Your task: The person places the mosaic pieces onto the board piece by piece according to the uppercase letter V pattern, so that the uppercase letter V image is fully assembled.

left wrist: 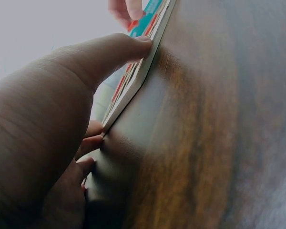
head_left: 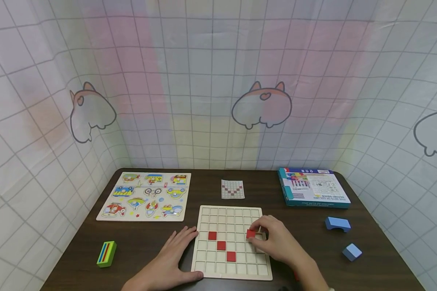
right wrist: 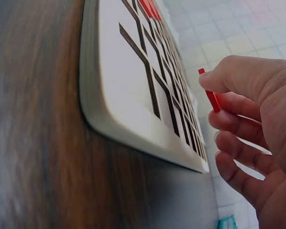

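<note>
A cream grid board (head_left: 211, 268) lies on the dark table, with 3 red square tiles set in its cells on a diagonal; one is the middle tile (head_left: 221, 245). My right hand (head_left: 276, 238) pinches another red tile (right wrist: 211, 98) between thumb and fingers, held above the board's right side. In the right wrist view this tile stands on edge, apart from the board. My left hand (head_left: 169, 258) rests at the board's left side, thumb (left wrist: 133, 47) on the near left corner and fingertips at the left edge. The fingers are spread and fairly straight.
Behind the board lies a small pattern card (head_left: 232, 189). A vehicle picture board (head_left: 142, 202) is at the back left, a flat box (head_left: 315, 188) at the back right. Blue blocks, an arch (head_left: 337, 224) and a cube (head_left: 352, 252), sit right; a green striped block (head_left: 107, 254) sits left.
</note>
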`<state>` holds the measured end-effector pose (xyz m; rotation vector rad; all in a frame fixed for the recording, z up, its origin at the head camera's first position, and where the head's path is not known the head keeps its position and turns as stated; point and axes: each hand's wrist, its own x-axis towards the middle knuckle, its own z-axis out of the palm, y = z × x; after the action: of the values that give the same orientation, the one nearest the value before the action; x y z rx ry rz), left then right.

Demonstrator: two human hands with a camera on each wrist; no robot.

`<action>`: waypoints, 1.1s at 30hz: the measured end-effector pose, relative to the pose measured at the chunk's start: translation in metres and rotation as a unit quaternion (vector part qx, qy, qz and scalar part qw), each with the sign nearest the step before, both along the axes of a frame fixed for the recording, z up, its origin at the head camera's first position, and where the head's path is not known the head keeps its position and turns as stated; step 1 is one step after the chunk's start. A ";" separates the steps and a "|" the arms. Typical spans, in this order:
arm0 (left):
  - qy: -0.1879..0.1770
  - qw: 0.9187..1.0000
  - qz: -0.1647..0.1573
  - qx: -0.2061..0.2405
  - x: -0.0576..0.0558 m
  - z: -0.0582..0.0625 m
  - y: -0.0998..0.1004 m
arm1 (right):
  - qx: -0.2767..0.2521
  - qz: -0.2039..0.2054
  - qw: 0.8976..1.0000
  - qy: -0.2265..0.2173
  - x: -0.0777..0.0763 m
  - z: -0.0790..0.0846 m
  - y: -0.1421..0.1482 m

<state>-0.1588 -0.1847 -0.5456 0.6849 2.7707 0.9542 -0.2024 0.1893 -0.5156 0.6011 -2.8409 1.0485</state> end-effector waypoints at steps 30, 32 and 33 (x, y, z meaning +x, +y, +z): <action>-0.015 1.000 0.002 -0.004 0.000 0.002 0.000 | -0.030 0.073 0.997 0.004 -0.021 -0.003 -0.057; -0.015 1.000 0.002 -0.004 0.000 0.003 0.000 | -0.031 0.076 0.997 0.000 -0.021 -0.002 -0.062; -0.013 1.000 0.002 -0.004 0.000 0.003 0.000 | -0.033 0.077 0.996 -0.002 -0.021 -0.001 -0.065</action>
<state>-0.1589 -0.1849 -0.5429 0.6615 2.7520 0.9442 -0.2239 0.1247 -0.5168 0.8252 -2.7882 1.1616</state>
